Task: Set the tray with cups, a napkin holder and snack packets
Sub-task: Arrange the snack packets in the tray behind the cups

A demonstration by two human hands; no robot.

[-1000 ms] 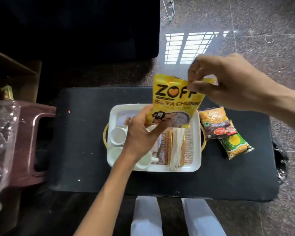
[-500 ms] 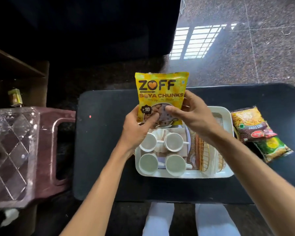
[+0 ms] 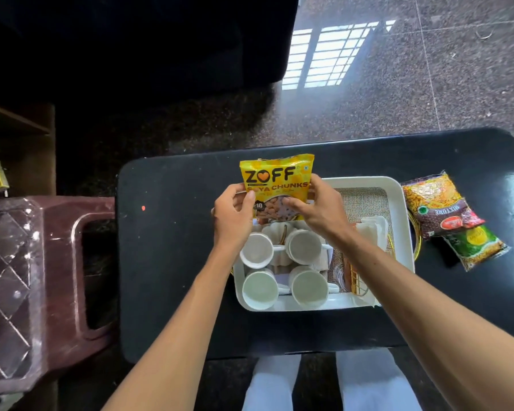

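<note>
A yellow soya chunks packet [image 3: 276, 176] stands upright over the far left corner of the white tray [image 3: 401, 209]. My left hand [image 3: 232, 215] grips its left edge and my right hand [image 3: 318, 209] grips its right edge. Several white cups [image 3: 257, 250] sit upside down in the tray's left half. A gold wire napkin holder [image 3: 355, 280] with white napkins [image 3: 374, 229] lies in the right half, partly hidden by my right forearm. Two more snack packets, a mixture packet [image 3: 436, 206] and a green one [image 3: 475, 246], lie on the table right of the tray.
The tray rests on a black low table [image 3: 166, 262]. A maroon plastic stool [image 3: 57, 277] stands close at the left with a clear patterned cover [image 3: 6, 286] on it. A dark sofa [image 3: 131, 40] is beyond the table. My white trouser legs [image 3: 275, 384] show below the table's near edge.
The packet came down from being held high by its top corner and bottom. Both hands now grip its sides, low at the tray's far left corner.
</note>
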